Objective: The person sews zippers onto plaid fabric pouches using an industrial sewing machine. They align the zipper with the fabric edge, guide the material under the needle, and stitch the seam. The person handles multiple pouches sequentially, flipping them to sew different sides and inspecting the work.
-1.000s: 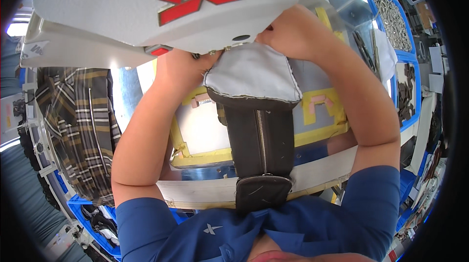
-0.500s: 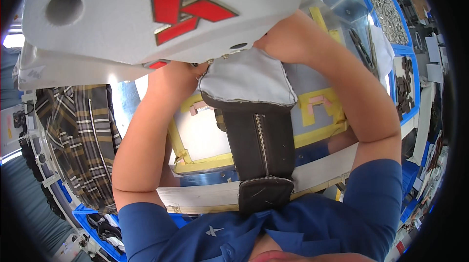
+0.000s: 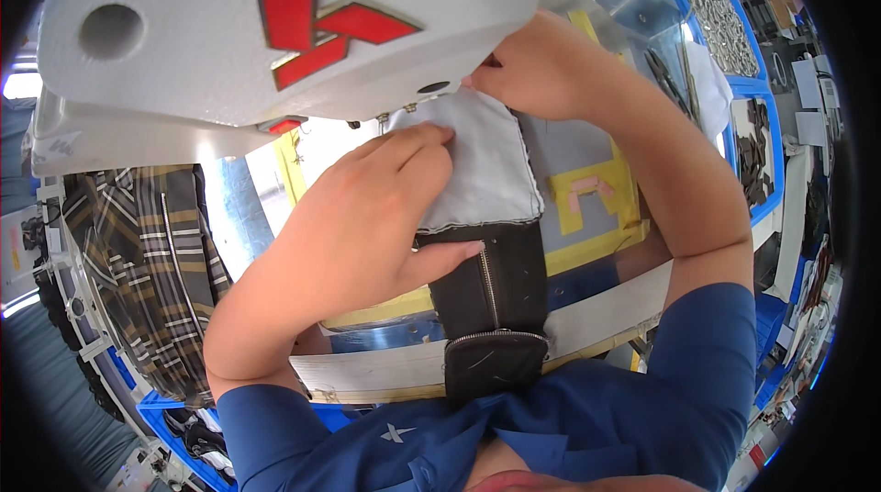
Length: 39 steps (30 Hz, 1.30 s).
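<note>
A black fabric bag piece (image 3: 450, 292) with a zipper down its middle stretches from my chest toward a white sewing machine head (image 3: 202, 51). Its far end is covered by a light grey lining (image 3: 486, 162) with raw edges. My left hand (image 3: 376, 198) lies across the left side of this lining, fingers stretched out and thumb apart near the top of the zipper. At the lining's far right corner, my right hand (image 3: 537, 70) has its fingers curled in a pinch on the edge. The machine head partly hides those fingertips and the stitching area.
Yellow tape (image 3: 578, 217) marks the work plate around the bag piece. A plaid fabric bag (image 3: 138, 281) sits at the left. On the right stand blue trays, one with metal hardware (image 3: 720, 19), one with dark pieces (image 3: 754, 152). Tweezers-like tools (image 3: 674, 83) lie near them.
My left hand has come from beside the machine head back toward me, onto the lining. The lining has shifted slightly left and turned a little. My right hand stays at the far edge.
</note>
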Tool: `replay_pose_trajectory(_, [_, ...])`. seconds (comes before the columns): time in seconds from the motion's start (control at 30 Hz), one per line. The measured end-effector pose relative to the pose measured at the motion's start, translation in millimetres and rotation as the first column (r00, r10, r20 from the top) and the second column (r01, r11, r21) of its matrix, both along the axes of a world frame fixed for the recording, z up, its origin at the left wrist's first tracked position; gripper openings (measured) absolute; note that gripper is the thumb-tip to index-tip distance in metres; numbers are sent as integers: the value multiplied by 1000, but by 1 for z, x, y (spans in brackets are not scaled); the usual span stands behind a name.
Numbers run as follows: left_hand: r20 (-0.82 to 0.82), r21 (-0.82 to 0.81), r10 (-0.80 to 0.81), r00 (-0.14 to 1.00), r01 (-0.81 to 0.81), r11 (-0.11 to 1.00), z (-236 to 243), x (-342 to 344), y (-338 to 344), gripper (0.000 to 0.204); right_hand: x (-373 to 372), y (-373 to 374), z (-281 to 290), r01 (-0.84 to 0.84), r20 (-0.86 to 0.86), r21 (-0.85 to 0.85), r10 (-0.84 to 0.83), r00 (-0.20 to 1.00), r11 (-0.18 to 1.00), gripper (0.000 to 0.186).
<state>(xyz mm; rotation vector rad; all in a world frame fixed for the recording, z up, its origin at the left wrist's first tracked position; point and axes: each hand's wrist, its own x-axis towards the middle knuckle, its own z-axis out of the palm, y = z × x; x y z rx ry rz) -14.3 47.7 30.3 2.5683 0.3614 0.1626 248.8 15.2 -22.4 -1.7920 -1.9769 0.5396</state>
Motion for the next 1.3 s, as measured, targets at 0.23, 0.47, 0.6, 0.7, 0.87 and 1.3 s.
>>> replay_pose_trajectory(0.23, [-43,89,-29,999,32,995,-8,6,-2,77,-6,-1,-5,13,61,90,-18,998,996,28])
replay_pose_trajectory(0.47, [-149,157,-56,987,79,984,-2,9,-4,77,-10,2,-4,17,45,69,-21,999,997,26])
replay_pose_trajectory(0.6, [-247,147,-23,969,61,987,5,5,-4,75,-17,9,-14,28,1,135,-28,1000,990,25])
replay_pose_trajectory(0.7, [-299,146,-11,954,57,988,9,3,-4,72,-24,10,-22,34,0,224,-35,999,974,23])
replay_pose_trajectory(0.87, [-340,132,-17,940,65,989,12,2,-3,66,-30,8,-21,44,-37,287,-35,999,957,21])
replay_pose_trajectory(1.3, [-293,241,-20,956,94,966,4,-1,-9,67,-26,3,-14,20,10,311,-24,1000,950,18])
